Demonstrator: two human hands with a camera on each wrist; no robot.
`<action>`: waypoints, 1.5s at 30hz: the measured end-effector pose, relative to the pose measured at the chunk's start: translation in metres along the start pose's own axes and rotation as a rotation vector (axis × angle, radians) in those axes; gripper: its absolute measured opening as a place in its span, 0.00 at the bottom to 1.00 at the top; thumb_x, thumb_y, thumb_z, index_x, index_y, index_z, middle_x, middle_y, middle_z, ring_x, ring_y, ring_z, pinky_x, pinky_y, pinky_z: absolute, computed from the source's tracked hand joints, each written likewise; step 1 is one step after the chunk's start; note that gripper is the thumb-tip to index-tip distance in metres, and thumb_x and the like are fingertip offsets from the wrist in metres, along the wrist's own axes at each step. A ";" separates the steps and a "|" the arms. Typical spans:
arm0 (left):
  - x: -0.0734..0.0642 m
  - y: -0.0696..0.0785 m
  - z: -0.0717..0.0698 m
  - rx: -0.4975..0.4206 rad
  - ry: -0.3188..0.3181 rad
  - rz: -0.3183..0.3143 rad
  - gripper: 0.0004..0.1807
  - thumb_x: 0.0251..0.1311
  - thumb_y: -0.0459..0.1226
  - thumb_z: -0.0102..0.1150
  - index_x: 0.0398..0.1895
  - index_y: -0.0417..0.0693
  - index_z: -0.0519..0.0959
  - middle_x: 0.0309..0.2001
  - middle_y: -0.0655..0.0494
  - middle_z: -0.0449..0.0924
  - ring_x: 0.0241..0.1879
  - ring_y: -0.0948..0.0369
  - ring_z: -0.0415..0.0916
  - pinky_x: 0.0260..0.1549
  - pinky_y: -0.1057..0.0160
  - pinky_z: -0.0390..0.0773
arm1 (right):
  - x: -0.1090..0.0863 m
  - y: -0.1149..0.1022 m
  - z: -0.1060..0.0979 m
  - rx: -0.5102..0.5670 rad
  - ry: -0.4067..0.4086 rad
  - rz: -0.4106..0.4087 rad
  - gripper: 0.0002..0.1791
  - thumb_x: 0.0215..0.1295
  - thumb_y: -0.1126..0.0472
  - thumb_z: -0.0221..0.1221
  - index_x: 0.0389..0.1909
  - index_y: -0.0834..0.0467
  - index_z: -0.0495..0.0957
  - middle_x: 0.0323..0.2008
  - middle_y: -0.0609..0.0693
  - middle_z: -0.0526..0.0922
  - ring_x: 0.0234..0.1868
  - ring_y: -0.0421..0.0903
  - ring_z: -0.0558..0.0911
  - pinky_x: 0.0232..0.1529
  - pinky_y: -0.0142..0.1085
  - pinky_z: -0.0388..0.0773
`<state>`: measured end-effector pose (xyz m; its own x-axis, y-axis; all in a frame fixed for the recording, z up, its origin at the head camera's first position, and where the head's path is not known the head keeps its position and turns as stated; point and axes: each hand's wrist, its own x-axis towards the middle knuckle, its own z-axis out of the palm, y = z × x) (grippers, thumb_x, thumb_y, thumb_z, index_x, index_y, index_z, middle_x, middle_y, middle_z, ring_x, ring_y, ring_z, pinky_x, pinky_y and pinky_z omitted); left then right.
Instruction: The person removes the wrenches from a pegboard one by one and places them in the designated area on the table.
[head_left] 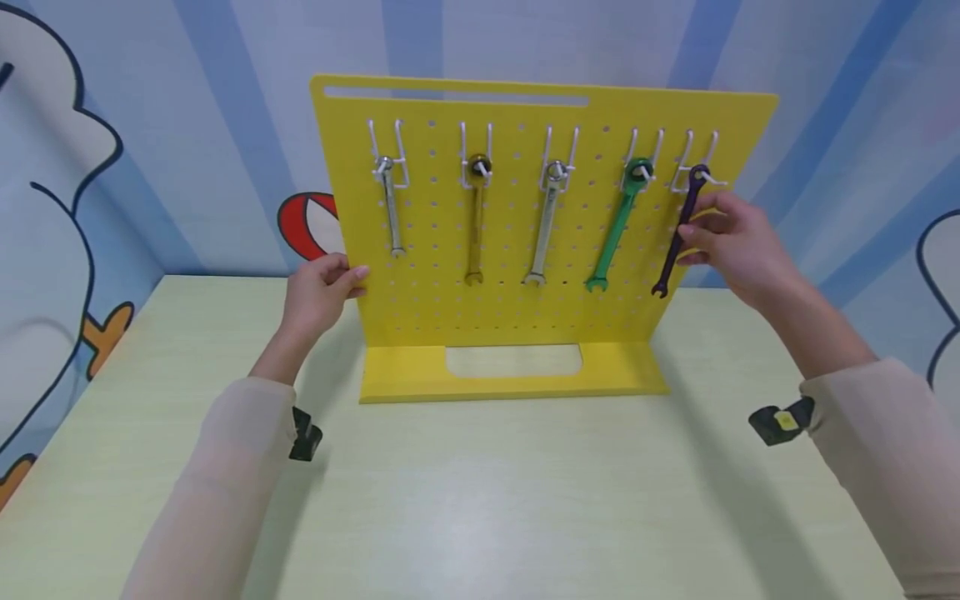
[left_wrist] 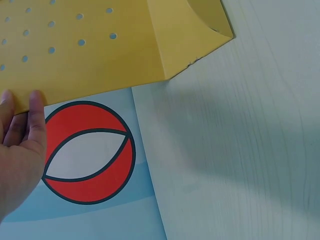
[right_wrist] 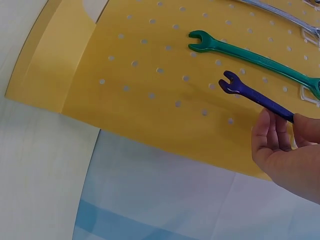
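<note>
My right hand [head_left: 731,242] pinches a dark purple wrench [head_left: 678,237] by its shank. The ring end is up at the rightmost white hook [head_left: 684,171]; whether it hangs fully on the hook I cannot tell. In the right wrist view the open end of the purple wrench [right_wrist: 250,92] points away from the fingers. With thumb and fingers, my left hand [head_left: 318,292] grips the left edge of a yellow pegboard [head_left: 442,308], also seen in the left wrist view. Beside the purple wrench hangs a green wrench [head_left: 618,225].
Three more wrenches hang on hooks to the left: a small silver one [head_left: 392,208], a gold one [head_left: 476,229] and a larger silver one [head_left: 546,225]. The pegboard's base stands on a pale wooden table [head_left: 465,500]. Behind is a blue printed backdrop [head_left: 510,42].
</note>
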<state>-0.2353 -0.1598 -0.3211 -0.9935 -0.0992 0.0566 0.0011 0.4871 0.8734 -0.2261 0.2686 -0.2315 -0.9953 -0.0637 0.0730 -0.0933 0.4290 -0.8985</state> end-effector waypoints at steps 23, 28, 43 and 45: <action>0.001 -0.002 0.001 0.008 0.008 0.016 0.17 0.61 0.42 0.53 0.42 0.35 0.75 0.38 0.44 0.77 0.40 0.54 0.79 0.38 0.69 0.79 | -0.025 -0.006 -0.012 -0.083 -0.038 -0.020 0.11 0.67 0.60 0.49 0.45 0.63 0.64 0.39 0.47 0.77 0.38 0.41 0.78 0.36 0.29 0.79; 0.001 -0.002 0.001 0.003 0.006 0.023 0.17 0.61 0.42 0.53 0.42 0.35 0.75 0.37 0.44 0.76 0.39 0.54 0.79 0.37 0.71 0.79 | -0.029 -0.009 -0.014 -0.100 -0.040 -0.030 0.12 0.67 0.61 0.49 0.46 0.64 0.64 0.38 0.44 0.78 0.38 0.40 0.79 0.37 0.28 0.79; 0.001 -0.002 0.001 -0.009 0.001 0.033 0.16 0.61 0.41 0.53 0.40 0.34 0.74 0.37 0.44 0.76 0.39 0.54 0.79 0.37 0.71 0.79 | -0.038 -0.008 -0.010 -0.157 -0.055 -0.035 0.12 0.67 0.62 0.50 0.46 0.65 0.65 0.36 0.43 0.79 0.35 0.42 0.80 0.37 0.31 0.80; 0.001 -0.002 0.001 -0.008 0.000 0.034 0.17 0.61 0.42 0.53 0.41 0.34 0.74 0.37 0.44 0.76 0.39 0.54 0.79 0.37 0.71 0.79 | -0.038 -0.005 -0.008 -0.133 -0.070 -0.031 0.11 0.67 0.63 0.50 0.45 0.66 0.65 0.35 0.43 0.79 0.35 0.42 0.80 0.37 0.31 0.80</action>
<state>-0.2360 -0.1605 -0.3236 -0.9929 -0.0825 0.0860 0.0356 0.4831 0.8748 -0.1884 0.2759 -0.2261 -0.9881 -0.1393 0.0657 -0.1315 0.5408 -0.8308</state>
